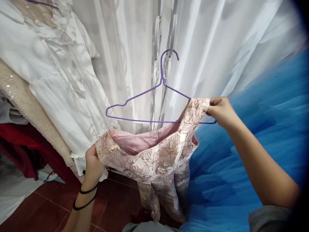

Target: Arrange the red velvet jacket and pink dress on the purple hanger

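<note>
A pink and gold floral brocade dress (166, 151) hangs between my two hands, its pink lining showing at the neckline. My right hand (220, 111) pinches the dress's shoulder strap, which lies over one arm of a purple wire hanger (142, 94). That hand is also close to the hanger's end; whether it grips the wire I cannot tell. The hanger's other arm is bare, and its hook points up in front of the curtain. Lower down, my left hand (93, 164) is closed on the dress's other shoulder strap, off the hanger.
White curtains (135, 42) hang behind. To the left are a white dress (62, 83), a beige sparkly garment (31, 106) and dark red cloth (36, 145). A voluminous blue tulle gown (231, 167) fills the right side. Red tiles (113, 199) cover the floor.
</note>
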A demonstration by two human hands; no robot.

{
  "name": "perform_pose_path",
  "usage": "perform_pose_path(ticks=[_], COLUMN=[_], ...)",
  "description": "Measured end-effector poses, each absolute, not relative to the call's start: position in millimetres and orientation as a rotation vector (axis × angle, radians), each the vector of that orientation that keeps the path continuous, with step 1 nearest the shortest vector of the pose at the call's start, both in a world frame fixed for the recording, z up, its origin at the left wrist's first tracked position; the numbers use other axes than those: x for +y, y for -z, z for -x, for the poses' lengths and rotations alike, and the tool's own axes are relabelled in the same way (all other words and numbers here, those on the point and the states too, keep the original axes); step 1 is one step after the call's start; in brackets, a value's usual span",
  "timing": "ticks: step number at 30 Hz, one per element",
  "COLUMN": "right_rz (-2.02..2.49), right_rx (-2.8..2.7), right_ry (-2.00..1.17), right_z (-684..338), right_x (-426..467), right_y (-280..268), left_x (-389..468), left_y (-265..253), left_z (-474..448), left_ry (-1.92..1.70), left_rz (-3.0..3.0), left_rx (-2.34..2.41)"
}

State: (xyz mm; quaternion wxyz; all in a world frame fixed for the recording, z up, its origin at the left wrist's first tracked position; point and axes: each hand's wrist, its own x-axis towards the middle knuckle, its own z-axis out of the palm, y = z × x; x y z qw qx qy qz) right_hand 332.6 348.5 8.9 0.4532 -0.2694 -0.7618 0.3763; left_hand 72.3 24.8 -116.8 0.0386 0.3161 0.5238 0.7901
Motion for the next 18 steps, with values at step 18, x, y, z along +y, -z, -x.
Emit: perform_pose_path(ticks=[18], right_rz=[0.550], right_rx=[-1.961], right_ry=[-0.936], right_z=[-311], right_x=[312], right_y=[3], left_x=[54], left_y=[23], left_z=[61], left_ry=[-2.622], left_rz=[-1.160], left_rx=[1.656])
